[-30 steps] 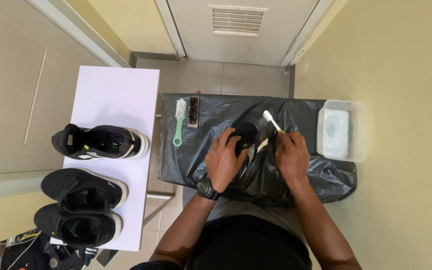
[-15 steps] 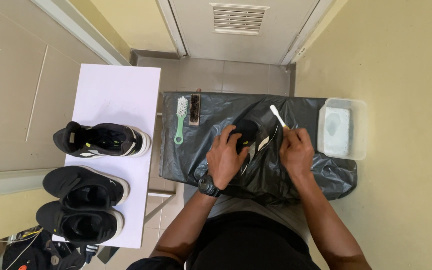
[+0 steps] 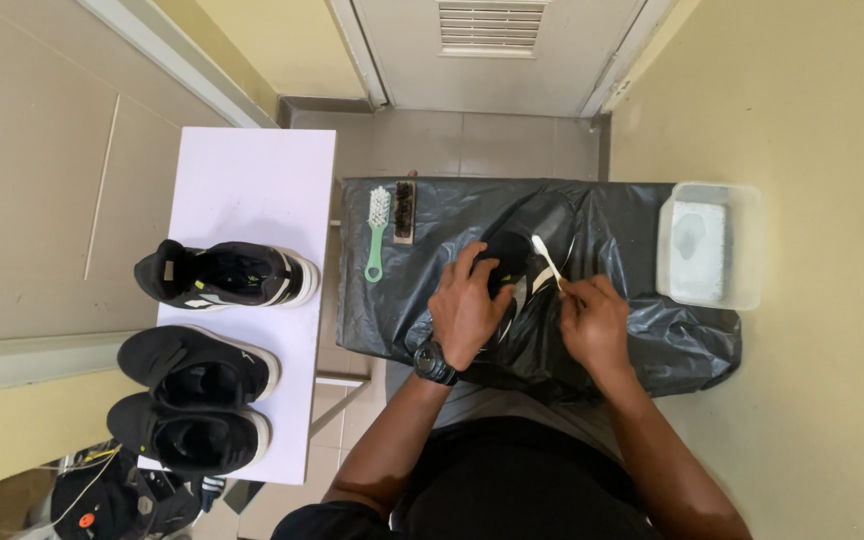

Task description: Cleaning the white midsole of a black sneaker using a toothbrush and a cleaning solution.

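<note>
**On the black plastic sheet: two hands at a dark shoe**

On the black plastic sheet (image 3: 642, 340) covering a low surface, a black shoe (image 3: 512, 262) lies between both hands. The left hand (image 3: 467, 312), a dark watch at its wrist, comes in from below with fingers spread and curled over the shoe's upper, gripping it from the left side. The right hand (image 3: 594, 322) is closed in a pinch on the handle of a small white brush (image 3: 546, 258), whose head points up and left and meets the shoe beside the left fingertips. Right of the sheet sits a clear plastic tub (image 3: 747, 262) with a pale block inside. At the sheet's upper left lie a green-handled scrub brush (image 3: 378, 232) and, just beside it, a dark-bristled brush (image 3: 405, 210). A white table (image 3: 252, 180) to the left carries three black shoes (image 3: 202, 330).
</note>
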